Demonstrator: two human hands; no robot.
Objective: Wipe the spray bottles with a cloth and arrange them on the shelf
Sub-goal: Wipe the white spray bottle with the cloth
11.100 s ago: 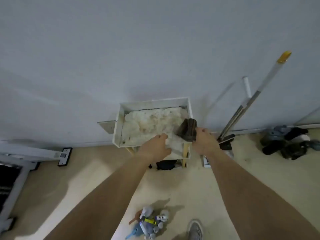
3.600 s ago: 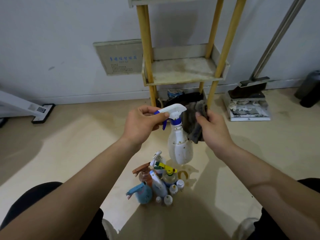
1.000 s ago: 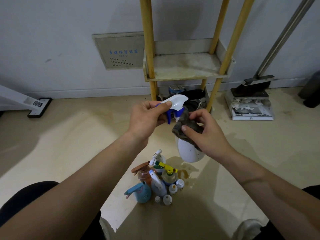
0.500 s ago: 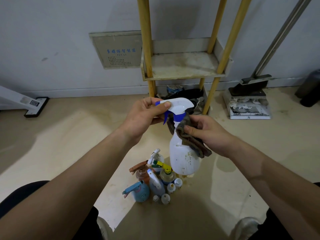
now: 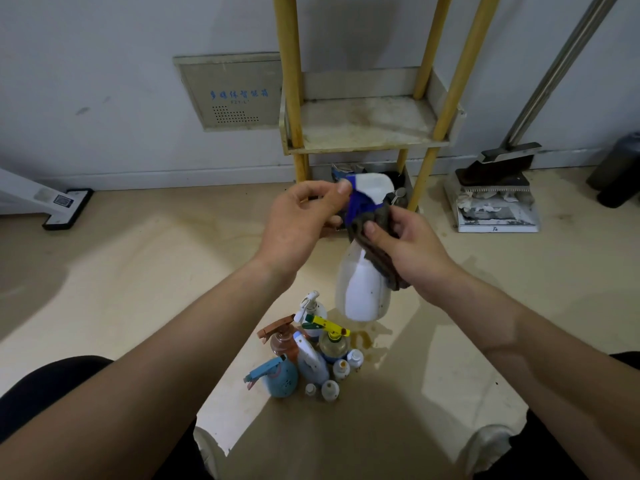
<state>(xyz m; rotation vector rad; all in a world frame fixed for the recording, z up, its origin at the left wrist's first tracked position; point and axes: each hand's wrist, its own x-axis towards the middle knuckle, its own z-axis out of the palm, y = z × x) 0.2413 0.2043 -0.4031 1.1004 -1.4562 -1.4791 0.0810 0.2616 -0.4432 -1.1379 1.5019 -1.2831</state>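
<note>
My left hand grips the white and blue trigger head of a white spray bottle that hangs in the air in front of me. My right hand holds a dark brown cloth against the bottle's neck and shoulder. On the floor below stands a cluster of several spray bottles, among them a light blue one, a brown-topped one and a yellow-topped one. The shelf with yellow posts stands against the wall, its middle tier bare and stained.
A dustpan and broom lean on the wall at the right, with dark containers beyond. A white stand's foot lies at the left. A grey wall panel sits left of the shelf. My shoes show at the bottom.
The cloth has slid up from the bottle's body to its neck under the trigger. The bottle stays held by its head in my left hand.
</note>
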